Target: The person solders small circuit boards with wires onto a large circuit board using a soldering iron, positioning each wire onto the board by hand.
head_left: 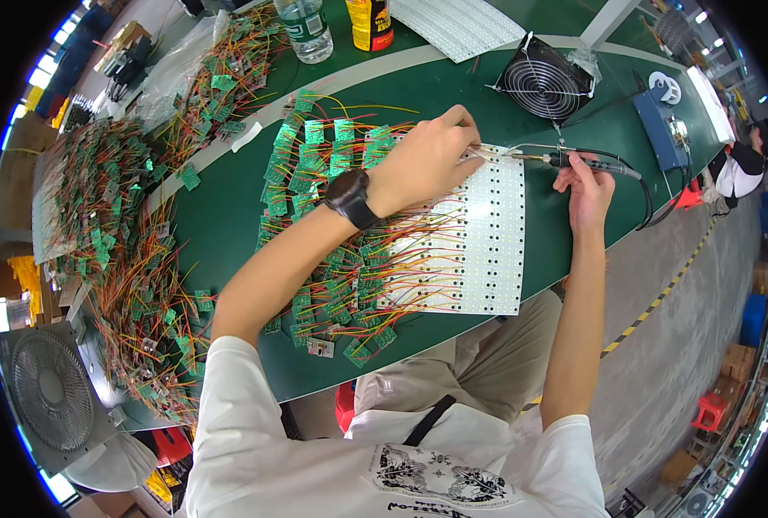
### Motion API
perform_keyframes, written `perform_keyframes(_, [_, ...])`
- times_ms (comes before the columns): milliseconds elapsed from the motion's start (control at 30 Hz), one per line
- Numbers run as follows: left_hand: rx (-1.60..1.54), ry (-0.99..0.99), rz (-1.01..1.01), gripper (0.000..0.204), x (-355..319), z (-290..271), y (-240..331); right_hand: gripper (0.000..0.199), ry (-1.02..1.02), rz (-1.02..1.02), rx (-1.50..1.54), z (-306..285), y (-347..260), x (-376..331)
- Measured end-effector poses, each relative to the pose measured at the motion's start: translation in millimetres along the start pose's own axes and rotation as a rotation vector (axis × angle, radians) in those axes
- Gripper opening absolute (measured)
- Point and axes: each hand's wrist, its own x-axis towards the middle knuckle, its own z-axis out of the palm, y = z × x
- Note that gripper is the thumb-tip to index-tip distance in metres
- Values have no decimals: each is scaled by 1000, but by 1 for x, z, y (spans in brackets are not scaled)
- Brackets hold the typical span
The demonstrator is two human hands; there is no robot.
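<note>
My right hand (586,188) grips a soldering iron (565,160) with a black handle. Its metal tip points left, over the top edge of a white LED panel (492,242) dotted with small lights. Close to that tip, my left hand (431,160) is closed in a pinch on what looks like a thin wire, partly hidden by the fingers. Red and yellow wires (418,259) run across the panel from rows of small green circuit boards (311,177). Those boards lie along the panel's left side, some under my left forearm.
A big heap of wired circuit boards (112,198) covers the table's left side. Beyond the panel stand a black fan (546,79), a water bottle (306,33) and a yellow bottle (370,24). A blue box (660,129) sits right; a grey fan (52,388) is lower left.
</note>
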Motion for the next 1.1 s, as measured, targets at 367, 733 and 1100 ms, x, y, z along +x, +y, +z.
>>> perform_keyframes(367, [104, 323, 342, 15, -19, -127, 99, 18, 45, 14, 61, -2, 1, 0])
perform_keyframes(733, [636, -243, -538, 27, -226, -195, 72, 18, 27, 45, 62, -5, 2, 0])
perform_keyframes(1100, [311, -225, -620, 17, -296, -206, 47, 18, 23, 32, 90, -6, 1, 0])
